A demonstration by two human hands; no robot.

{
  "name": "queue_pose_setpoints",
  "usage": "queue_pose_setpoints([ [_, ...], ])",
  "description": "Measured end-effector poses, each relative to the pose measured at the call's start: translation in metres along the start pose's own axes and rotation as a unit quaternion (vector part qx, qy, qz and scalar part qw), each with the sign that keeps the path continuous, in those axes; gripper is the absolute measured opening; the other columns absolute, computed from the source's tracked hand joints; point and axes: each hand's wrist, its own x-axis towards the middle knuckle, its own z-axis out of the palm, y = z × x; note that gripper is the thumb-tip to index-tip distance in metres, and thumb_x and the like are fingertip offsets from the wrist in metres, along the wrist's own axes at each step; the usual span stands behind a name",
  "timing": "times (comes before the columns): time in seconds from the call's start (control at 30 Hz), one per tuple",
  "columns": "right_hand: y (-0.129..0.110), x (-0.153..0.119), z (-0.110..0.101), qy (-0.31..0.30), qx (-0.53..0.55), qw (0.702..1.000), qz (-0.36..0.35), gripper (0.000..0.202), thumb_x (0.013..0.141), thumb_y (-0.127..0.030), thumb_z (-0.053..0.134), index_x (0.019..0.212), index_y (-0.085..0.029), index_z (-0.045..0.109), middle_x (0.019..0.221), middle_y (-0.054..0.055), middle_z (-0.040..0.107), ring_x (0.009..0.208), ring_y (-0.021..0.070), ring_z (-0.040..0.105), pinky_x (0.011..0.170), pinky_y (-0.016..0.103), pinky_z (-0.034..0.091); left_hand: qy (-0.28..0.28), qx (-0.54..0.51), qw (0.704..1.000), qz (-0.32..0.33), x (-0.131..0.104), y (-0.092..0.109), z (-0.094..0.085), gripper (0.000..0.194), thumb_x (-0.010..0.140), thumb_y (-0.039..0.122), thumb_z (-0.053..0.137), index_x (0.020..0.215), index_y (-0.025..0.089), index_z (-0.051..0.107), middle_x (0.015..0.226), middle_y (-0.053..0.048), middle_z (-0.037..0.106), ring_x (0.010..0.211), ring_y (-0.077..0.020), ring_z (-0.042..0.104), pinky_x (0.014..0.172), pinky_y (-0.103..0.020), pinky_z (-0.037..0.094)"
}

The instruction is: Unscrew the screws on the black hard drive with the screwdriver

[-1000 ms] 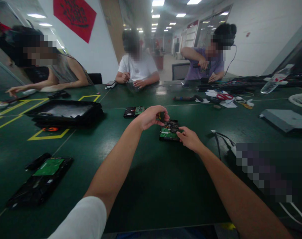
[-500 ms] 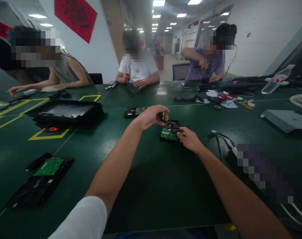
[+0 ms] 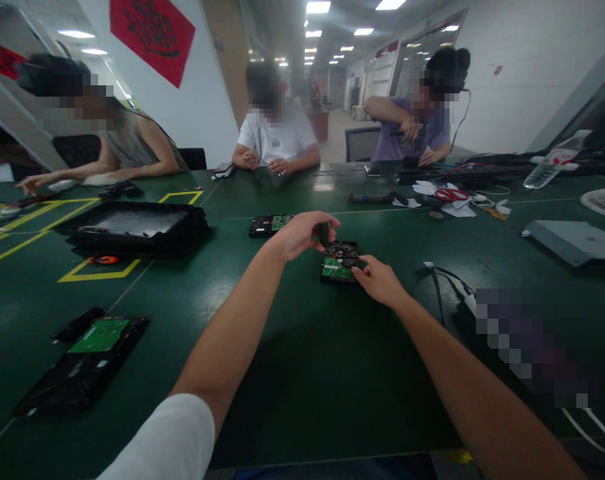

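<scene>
A hard drive (image 3: 339, 269) with a green circuit board lies flat on the table in front of me. My left hand (image 3: 310, 235) is above its far left edge, fingers closed around the short dark handle of a screwdriver (image 3: 324, 233). The screwdriver's tip is too small to make out against the drive. At the drive's right edge, my right hand (image 3: 380, 277) grips the side between thumb and fingers. Just beyond my left wrist lies a second hard drive (image 3: 265, 225), partly covered by that hand.
Black trays (image 3: 132, 223) are stacked at left, with an orange item (image 3: 104, 259) beside them. Another board-bearing device (image 3: 85, 363) lies near left. Rightward are a cable (image 3: 438, 293), a grey metal case (image 3: 577, 241), red scissors (image 3: 451, 195) and a plastic bottle (image 3: 552, 163). Several people sit opposite.
The screwdriver handle has turned in my left hand: its yellow marking showed before, and now a dark side faces me. My right hand stays almost where it was.
</scene>
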Motion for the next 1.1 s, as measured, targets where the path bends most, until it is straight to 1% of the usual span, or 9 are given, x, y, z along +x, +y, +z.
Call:
queue_pose_setpoints([
  [0.07,-0.0015,-0.0004,0.0,-0.003,-0.003,1.0,0.004,0.045,0.101,-0.04,0.057,0.138,-0.015,0.056,0.09,0.006,0.076,0.079,0.0199,0.07,0.067,0.029,0.043,0.002,-0.021,1.0,-0.002,-0.0006,0.0002,0.0021,0.023,0.086,0.035,0.061,0.096,0.014,0.067,0.081,-0.009,0.068,0.076,-0.0189,0.067,0.053,-0.023,0.048],
  [0.2,-0.0038,-0.0012,-0.0015,-0.012,0.002,1.0,0.011,0.046,0.103,-0.041,0.055,0.14,-0.015,0.054,0.093,0.007,0.076,0.08,0.0203,0.07,0.067,0.029,0.043,0.015,-0.042,0.999,-0.014,0.0006,-0.0004,0.0035,0.016,0.084,0.031,0.06,0.089,0.016,0.062,0.083,-0.009,0.07,0.079,-0.0202,0.068,0.062,-0.03,0.056],
  [0.43,-0.004,-0.001,-0.0034,-0.017,0.006,1.0,0.006,0.047,0.103,-0.04,0.053,0.142,-0.014,0.052,0.091,0.006,0.076,0.08,0.0206,0.07,0.068,0.029,0.044,0.062,0.001,0.998,-0.002,0.0027,-0.0016,-0.0023,0.019,0.082,0.031,0.062,0.083,0.013,0.069,0.087,-0.009,0.063,0.079,-0.0164,0.06,0.059,-0.026,0.055],
  [0.53,-0.0032,-0.0005,-0.0031,-0.014,0.002,1.0,0.007,0.046,0.103,-0.041,0.053,0.141,-0.014,0.054,0.093,0.007,0.076,0.08,0.0206,0.07,0.067,0.029,0.043,0.033,-0.007,0.999,-0.011,0.0017,-0.0018,0.0002,0.024,0.085,0.034,0.06,0.091,0.013,0.07,0.083,-0.008,0.063,0.078,-0.018,0.062,0.056,-0.026,0.054],
  [0.63,-0.0031,-0.0006,-0.0033,-0.014,0.001,1.0,0.008,0.047,0.103,-0.042,0.054,0.141,-0.015,0.054,0.094,0.008,0.077,0.079,0.0207,0.07,0.067,0.029,0.043,0.014,-0.05,0.998,-0.023,0.0015,-0.0027,0.0048,0.022,0.086,0.034,0.059,0.094,0.014,0.064,0.08,-0.008,0.065,0.076,-0.02,0.065,0.055,-0.028,0.054],
  [0.77,-0.0019,-0.0005,-0.0025,-0.013,-0.002,1.0,-0.001,0.047,0.103,-0.041,0.053,0.141,-0.015,0.054,0.092,0.007,0.077,0.079,0.0207,0.07,0.066,0.029,0.043,0.01,-0.074,0.997,-0.028,0.0013,-0.0024,0.007,0.015,0.085,0.031,0.059,0.088,0.016,0.059,0.081,-0.009,0.068,0.078,-0.0211,0.067,0.064,-0.034,0.059],
  [0.83,-0.0008,-0.0001,-0.0014,-0.009,-0.003,1.0,-0.004,0.046,0.103,-0.041,0.054,0.14,-0.015,0.054,0.091,0.006,0.076,0.079,0.0207,0.07,0.066,0.029,0.043,0.004,-0.066,0.997,-0.028,0.0003,-0.001,0.0055,0.015,0.084,0.03,0.058,0.085,0.015,0.061,0.082,-0.009,0.067,0.079,-0.0203,0.066,0.066,-0.035,0.059],
  [1.0,0.0003,0.0005,0.0001,-0.004,-0.006,1.0,-0.005,0.045,0.102,-0.04,0.055,0.14,-0.015,0.054,0.089,0.005,0.076,0.078,0.0206,0.07,0.066,0.029,0.044,0.011,-0.001,1.0,-0.013,-0.0015,0.0014,-0.0006,0.022,0.084,0.033,0.06,0.084,0.013,0.07,0.083,-0.008,0.062,0.078,-0.0172,0.062,0.061,-0.027,0.055],
  [1.1,0.0,0.0006,-0.0002,-0.005,-0.003,1.0,-0.008,0.046,0.102,-0.04,0.055,0.141,-0.016,0.053,0.086,0.004,0.076,0.078,0.0202,0.07,0.067,0.028,0.044,-0.023,-0.01,0.999,-0.023,-0.0006,0.0,-0.0011,0.026,0.086,0.036,0.06,0.093,0.013,0.071,0.082,-0.009,0.065,0.079,-0.0183,0.063,0.063,-0.029,0.056],
])
